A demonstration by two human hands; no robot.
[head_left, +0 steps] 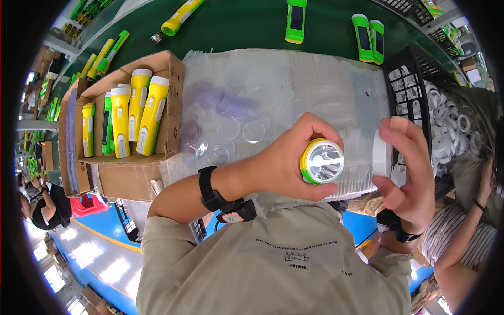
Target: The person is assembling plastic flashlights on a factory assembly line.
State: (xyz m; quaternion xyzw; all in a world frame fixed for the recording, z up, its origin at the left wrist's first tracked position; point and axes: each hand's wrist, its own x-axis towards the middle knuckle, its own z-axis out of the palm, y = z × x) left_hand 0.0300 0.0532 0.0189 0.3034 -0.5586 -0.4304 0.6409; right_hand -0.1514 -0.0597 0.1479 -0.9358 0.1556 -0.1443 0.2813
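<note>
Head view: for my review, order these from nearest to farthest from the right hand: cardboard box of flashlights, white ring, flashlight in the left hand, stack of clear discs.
1. White ring: in the right hand.
2. Flashlight: left of the ring, in the left hand.
3. Stack of clear discs: beyond the left hand, toward the left.
4. Cardboard box: farthest left.

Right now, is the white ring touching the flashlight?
Apart: the head view shows a strip of pale surface between the white ring and the flashlight.
</note>
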